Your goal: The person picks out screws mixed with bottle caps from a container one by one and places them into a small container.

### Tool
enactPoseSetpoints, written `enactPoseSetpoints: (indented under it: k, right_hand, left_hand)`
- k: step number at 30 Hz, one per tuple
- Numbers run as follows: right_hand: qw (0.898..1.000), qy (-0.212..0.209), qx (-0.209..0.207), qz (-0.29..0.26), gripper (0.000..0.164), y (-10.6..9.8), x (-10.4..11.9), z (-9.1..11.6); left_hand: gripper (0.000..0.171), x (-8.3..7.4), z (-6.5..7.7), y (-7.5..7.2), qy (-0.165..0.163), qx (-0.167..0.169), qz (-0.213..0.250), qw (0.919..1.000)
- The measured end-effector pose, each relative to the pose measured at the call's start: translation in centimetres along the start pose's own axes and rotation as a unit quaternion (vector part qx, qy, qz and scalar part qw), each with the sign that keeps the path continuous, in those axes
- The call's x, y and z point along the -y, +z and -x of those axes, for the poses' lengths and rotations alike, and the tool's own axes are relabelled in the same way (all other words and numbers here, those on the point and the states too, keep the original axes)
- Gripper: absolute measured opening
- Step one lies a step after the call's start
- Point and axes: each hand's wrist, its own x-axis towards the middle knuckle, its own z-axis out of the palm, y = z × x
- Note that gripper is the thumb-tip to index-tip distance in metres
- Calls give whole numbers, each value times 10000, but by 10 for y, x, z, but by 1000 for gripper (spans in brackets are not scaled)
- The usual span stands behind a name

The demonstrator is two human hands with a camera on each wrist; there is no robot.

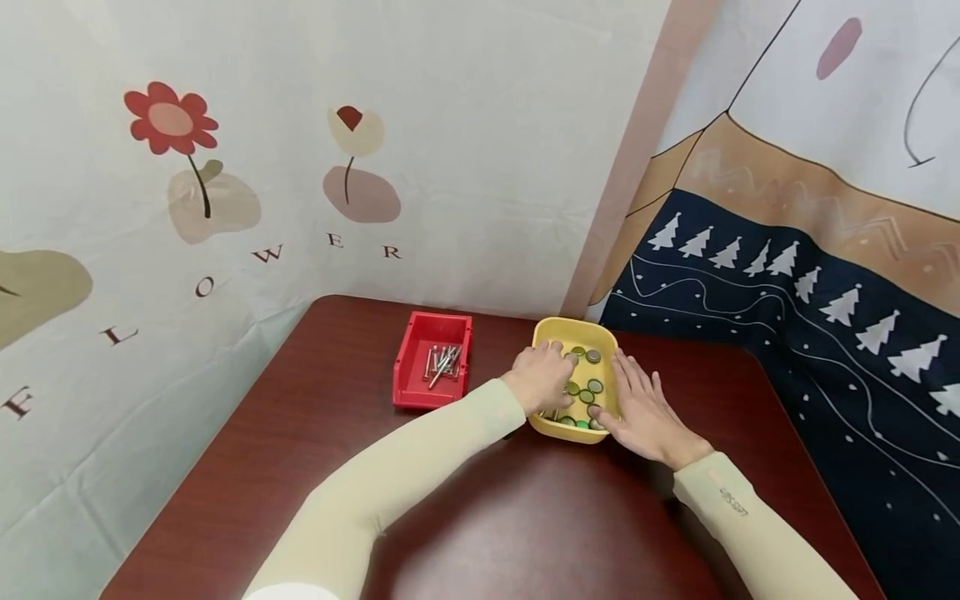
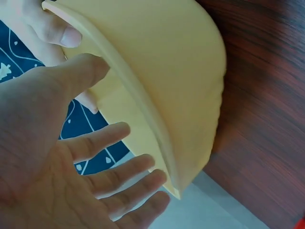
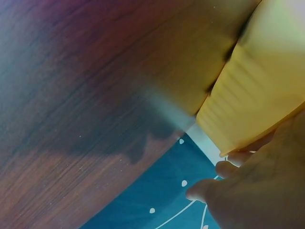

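A yellow plastic bin holds several bottle caps, some green-edged, with a few metal pieces near its left front corner. My left hand reaches over the bin's left wall, its fingers spread and slightly bent above the caps. Seen from the left wrist, that hand has nothing between its fingers beside the rim. At the right wall, my right hand holds the bin, thumb inside over the rim and fingers along the outside. The right wrist view shows its fingertips past the bin's edge.
To the left of the yellow bin stands a red bin with several long metal bolts. Both bins sit on a dark red-brown table. A printed cloth hangs behind the table's back edge, and a navy one on the right.
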Motion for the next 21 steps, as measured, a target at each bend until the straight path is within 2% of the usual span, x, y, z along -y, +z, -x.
enactPoseSetpoints:
  k: [7, 14, 15, 19, 20, 21]
  right_hand:
    - [9998, 30, 147, -111, 103, 4, 0, 0]
    - [10000, -42, 60, -38, 101, 1, 1, 0]
    - [10000, -52, 46, -38, 101, 1, 1, -1]
    - [10000, -80, 6, -3, 101, 0, -1, 0]
    - [9999, -100, -19, 14, 101, 0, -1, 0]
    - [9999, -108, -32, 30, 101, -1, -1, 0]
  left_hand:
    - [63, -10, -6, -1, -243, 422, 138, 9987]
    - [32, -20, -15, -7, -399, 743, 244, 9961]
    - [30, -21, -21, -4, -443, 823, 258, 9953]
    - [25, -17, -70, 43, -507, 1060, 386, 9923]
    - [28, -20, -74, 45, -627, 1136, 399, 9907]
    - [29, -18, -85, 56, -657, 1232, 473, 9891]
